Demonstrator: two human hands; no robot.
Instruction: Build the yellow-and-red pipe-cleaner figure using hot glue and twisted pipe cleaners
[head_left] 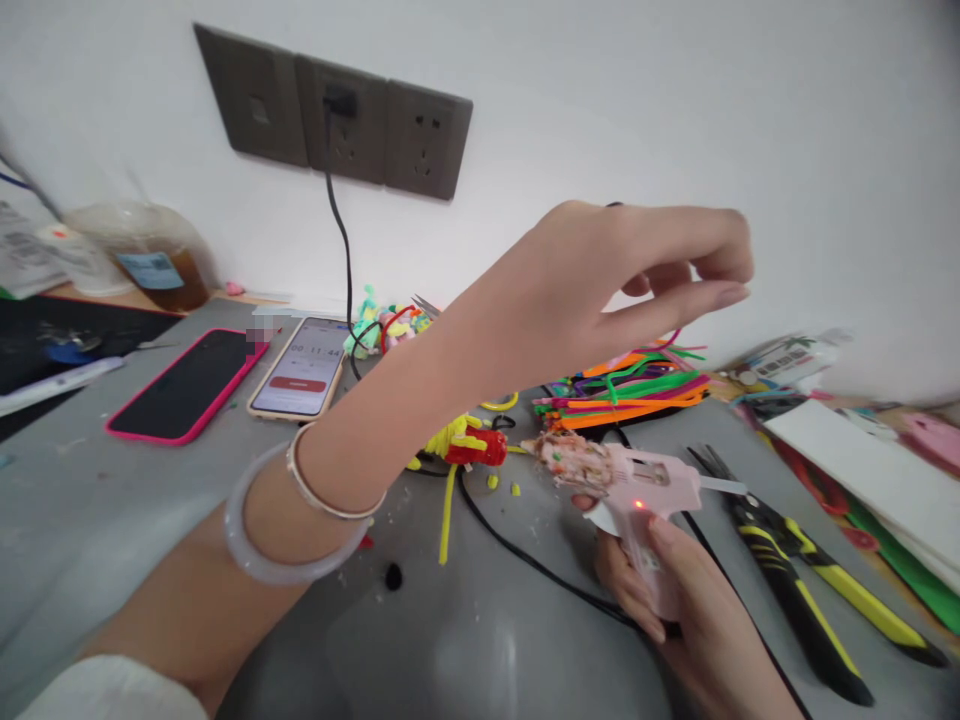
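My left hand (622, 270) is raised above the desk, its thumb and index fingertips close together in a pinch; anything between them is too small to make out. My right hand (697, 590) is wrapped round the grip of a pink glue gun (660, 485), whose red light shows. Fuzzy residue covers the gun's front, and its nozzle points left, close to a red piece (487, 447) with yellow fuzzy stems (454, 437) wound at its left end. My left forearm partly hides that piece. A yellow stem (446, 515) extends down from it.
Coloured pipe cleaners (637, 392) lie behind the gun. Yellow-black pliers (795, 570) are at the right, beside paper sheets (870, 475). Two phones (184, 385) (300, 368) rest at the left. Black cables (525, 555) cross the desk. A small black pompom (394, 576) sits near the front.
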